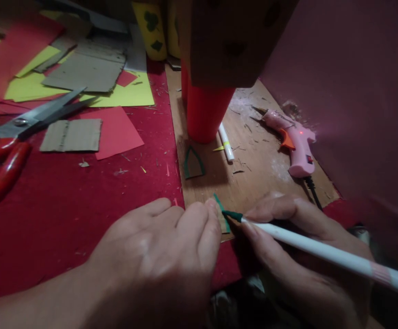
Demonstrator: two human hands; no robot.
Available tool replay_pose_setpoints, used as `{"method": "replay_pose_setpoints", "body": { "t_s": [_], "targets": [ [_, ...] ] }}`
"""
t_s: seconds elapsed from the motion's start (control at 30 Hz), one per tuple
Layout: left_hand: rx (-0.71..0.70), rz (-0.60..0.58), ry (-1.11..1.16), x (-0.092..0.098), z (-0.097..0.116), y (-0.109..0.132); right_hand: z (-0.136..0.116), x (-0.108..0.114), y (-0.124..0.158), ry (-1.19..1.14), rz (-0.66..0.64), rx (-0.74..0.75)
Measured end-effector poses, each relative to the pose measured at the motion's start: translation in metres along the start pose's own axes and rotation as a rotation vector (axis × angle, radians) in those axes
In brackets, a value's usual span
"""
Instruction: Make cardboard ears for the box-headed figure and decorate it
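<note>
My right hand (298,246) grips a white felt-tip marker (308,249) with a green tip. That tip touches the green edge of a small cardboard piece (223,220) at the board's near end. Curled over the same piece, my left hand (171,233) presses it down, its thumb and fingers closed against it and hiding its left part. Just beyond lies a second small cardboard piece (194,164), pointed at the top and outlined in green. A white marker or cap (226,144) with a yellow band rests behind it on the wooden board (253,178).
A pink glue gun (296,141) with a lit red light lies on the right. A red cylinder (205,112) holds up a dark box (233,41). Red-handled scissors (20,125), a cardboard rectangle (71,135) and coloured paper (133,91) cover the left. Scraps litter the red cloth (65,205).
</note>
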State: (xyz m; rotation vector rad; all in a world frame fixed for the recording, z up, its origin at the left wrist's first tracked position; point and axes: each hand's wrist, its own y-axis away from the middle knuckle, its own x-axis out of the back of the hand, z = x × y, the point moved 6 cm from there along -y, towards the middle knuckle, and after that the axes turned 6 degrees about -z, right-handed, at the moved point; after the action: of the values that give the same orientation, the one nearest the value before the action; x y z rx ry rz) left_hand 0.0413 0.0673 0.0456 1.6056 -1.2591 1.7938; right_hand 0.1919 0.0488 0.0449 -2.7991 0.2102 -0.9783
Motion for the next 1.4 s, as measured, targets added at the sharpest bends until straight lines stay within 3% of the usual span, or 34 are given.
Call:
{"method": "replay_pose_setpoints", "body": {
  "t_s": [0.3,0.7,0.93,1.23,1.4],
  "targets": [
    [-0.022,-0.027,0.008,-0.004,-0.001,-0.002,-0.002,-0.001,-0.002,0.011,-0.052,0.013],
    [-0.041,-0.041,-0.02,0.0,-0.001,-0.003,-0.004,0.001,0.001,0.014,-0.005,0.004],
    [-0.007,-0.04,-0.045,0.0,0.0,-0.002,-0.001,0.001,0.002,0.034,-0.055,-0.039],
    [-0.016,-0.037,-0.037,0.0,0.0,-0.002,0.005,0.0,0.001,-0.081,-0.176,0.067],
    [-0.016,-0.055,-0.048,0.0,0.0,-0.004,0.006,0.003,0.002,-0.105,-0.04,0.054]
  ]
}}
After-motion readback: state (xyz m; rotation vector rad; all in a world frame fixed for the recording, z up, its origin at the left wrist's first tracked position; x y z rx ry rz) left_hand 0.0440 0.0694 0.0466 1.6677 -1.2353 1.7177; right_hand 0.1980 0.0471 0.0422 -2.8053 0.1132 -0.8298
